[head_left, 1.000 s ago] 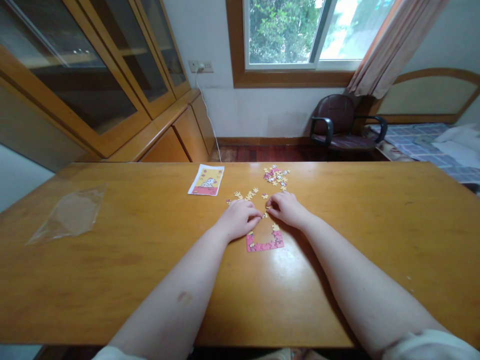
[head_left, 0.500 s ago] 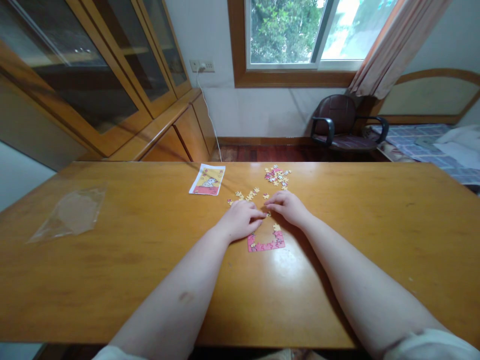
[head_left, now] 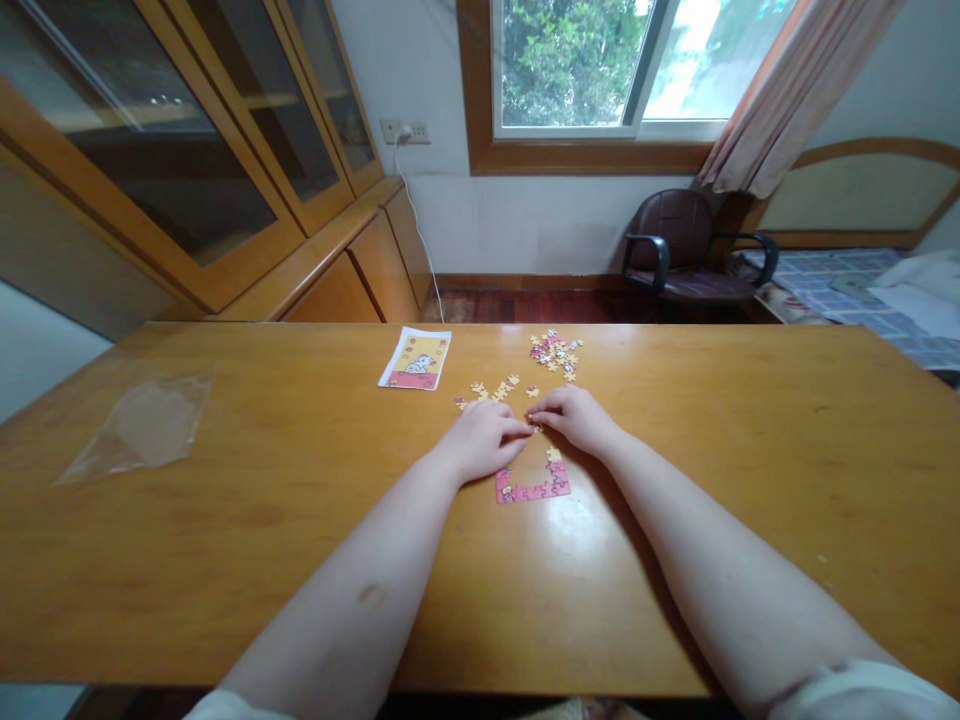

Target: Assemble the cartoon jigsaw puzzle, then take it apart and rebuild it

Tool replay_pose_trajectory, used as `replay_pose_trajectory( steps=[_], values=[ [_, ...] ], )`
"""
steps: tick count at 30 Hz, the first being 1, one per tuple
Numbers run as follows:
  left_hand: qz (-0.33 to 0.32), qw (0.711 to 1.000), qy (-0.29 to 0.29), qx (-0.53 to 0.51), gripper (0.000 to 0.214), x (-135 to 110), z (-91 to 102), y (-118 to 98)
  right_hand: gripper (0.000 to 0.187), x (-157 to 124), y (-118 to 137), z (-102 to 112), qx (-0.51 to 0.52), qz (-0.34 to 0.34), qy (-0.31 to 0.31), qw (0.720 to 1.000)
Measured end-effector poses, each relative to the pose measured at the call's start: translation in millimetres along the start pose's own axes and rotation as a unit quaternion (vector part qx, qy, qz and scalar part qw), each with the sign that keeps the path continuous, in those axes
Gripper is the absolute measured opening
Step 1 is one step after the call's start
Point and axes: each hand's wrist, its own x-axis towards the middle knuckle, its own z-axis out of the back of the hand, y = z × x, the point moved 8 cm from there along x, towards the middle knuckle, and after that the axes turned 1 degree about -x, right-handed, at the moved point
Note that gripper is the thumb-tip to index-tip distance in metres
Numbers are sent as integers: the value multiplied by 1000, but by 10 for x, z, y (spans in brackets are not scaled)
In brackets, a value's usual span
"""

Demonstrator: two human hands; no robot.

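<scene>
My left hand [head_left: 487, 440] rests on the table with fingers closed, their tips at a small jigsaw puzzle piece [head_left: 537, 429]. From the other side my right hand [head_left: 576, 415] pinches at the same spot, its fingertips almost meeting the left ones. Just below lies a partly joined puzzle border [head_left: 534, 493], mostly pink, with a yellow piece [head_left: 553, 454] at its upper right end. My left hand covers part of its left side. Beyond my left fingers is a row of yellow pieces [head_left: 499, 392], partly hidden. One loose piece [head_left: 532, 391] sits between the hands, farther back.
A heap of mixed puzzle pieces [head_left: 553, 352] lies near the table's far edge. Left of it is a picture sheet [head_left: 416, 360] showing a white animal on yellow and pink. A clear plastic bag [head_left: 142, 425] lies at the left of the wooden table [head_left: 300, 520].
My right hand has shifted very slightly down, closer to the left fingertips. My left hand and the puzzle border have stayed in place.
</scene>
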Motion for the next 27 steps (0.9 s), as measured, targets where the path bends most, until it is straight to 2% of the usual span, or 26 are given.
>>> replay_pose_trajectory(
  steps=[11,18,27],
  values=[
    [4,1000,-6,7,27,0,-13,15,9,-3,45,7,-67,10,1,998],
    [4,1000,-1,8,27,-3,-12,9,10,-3,43,-30,-71,14,7,997],
    [15,1000,7,15,28,1,-4,9,8,-23,35,32,-82,-22,-15,996]
  ],
)
